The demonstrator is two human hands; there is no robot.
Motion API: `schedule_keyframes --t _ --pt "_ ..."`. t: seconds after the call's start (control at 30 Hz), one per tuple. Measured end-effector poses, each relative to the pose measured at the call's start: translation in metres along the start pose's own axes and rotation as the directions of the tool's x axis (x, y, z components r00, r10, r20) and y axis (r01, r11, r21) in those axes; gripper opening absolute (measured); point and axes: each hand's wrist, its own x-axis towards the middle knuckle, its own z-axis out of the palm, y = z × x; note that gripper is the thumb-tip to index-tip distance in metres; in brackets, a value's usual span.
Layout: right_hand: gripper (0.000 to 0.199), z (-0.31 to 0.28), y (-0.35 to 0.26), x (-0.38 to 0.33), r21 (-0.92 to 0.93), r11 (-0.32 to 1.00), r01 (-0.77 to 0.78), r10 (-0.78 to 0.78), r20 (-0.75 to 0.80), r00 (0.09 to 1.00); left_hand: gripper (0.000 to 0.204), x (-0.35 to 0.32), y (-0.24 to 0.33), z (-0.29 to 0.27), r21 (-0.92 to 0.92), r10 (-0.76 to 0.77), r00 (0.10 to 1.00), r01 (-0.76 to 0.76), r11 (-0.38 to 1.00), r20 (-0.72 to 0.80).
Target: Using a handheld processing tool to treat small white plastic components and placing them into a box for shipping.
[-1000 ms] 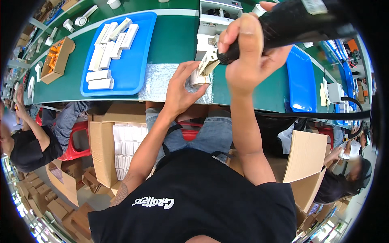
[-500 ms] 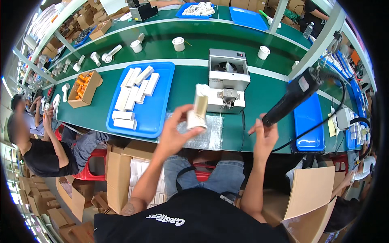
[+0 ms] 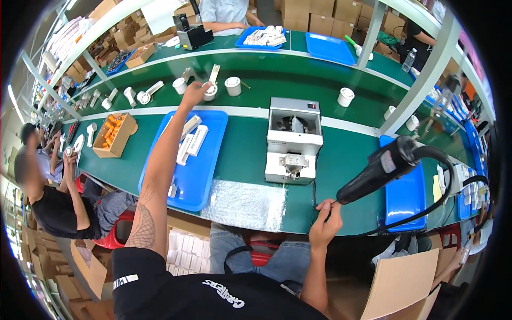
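Note:
My left arm stretches over the blue tray to the raised green ledge. There my left hand has its fingers closed at a white round-headed plastic part with a handle. Similar white parts stand close by, one round part to its right. On the right, my right hand pinches thumb and finger together just at the tip of a black electric screwdriver, which slants down from its cord. Whatever lies between those fingertips is too small to make out. In the blue tray lie white rectangular pieces, partly hidden by my arm.
A grey-and-white machine stands mid-bench, with bubble wrap at the front edge. Left is a carton of orange parts; right, another blue tray. A person sits at left, and another person is across the bench.
My left hand has gone from the bench front to the back ledge, taking the white part there. My right hand stays by the screwdriver tip. The view has shifted.

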Motion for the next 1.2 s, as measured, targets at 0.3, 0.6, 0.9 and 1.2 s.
schedule_keyframes --t 0.3,0.6,0.9,1.2 --pt "0.009 -0.002 0.004 -0.005 -0.101 0.995 -0.025 0.019 -0.053 0.998 0.059 -0.009 0.063 0.072 0.455 0.578 0.816 -0.513 0.728 -0.004" --pt "0.015 0.000 0.004 -0.007 -0.059 0.992 0.110 -0.114 -0.060 0.992 0.070 -0.033 0.075 0.075 0.479 0.379 0.899 -0.438 0.761 0.220" --pt "0.013 -0.009 -0.011 -0.002 -0.163 0.964 0.208 -0.234 -0.163 0.958 0.059 -0.251 0.135 -0.037 -0.869 0.238 0.844 0.495 -0.002 0.481" --pt "0.016 0.113 -0.124 -0.016 0.398 0.912 0.096 -0.345 0.622 0.702 0.062 -0.534 0.034 -0.072 -0.844 0.068 0.844 0.535 -0.038 0.532"
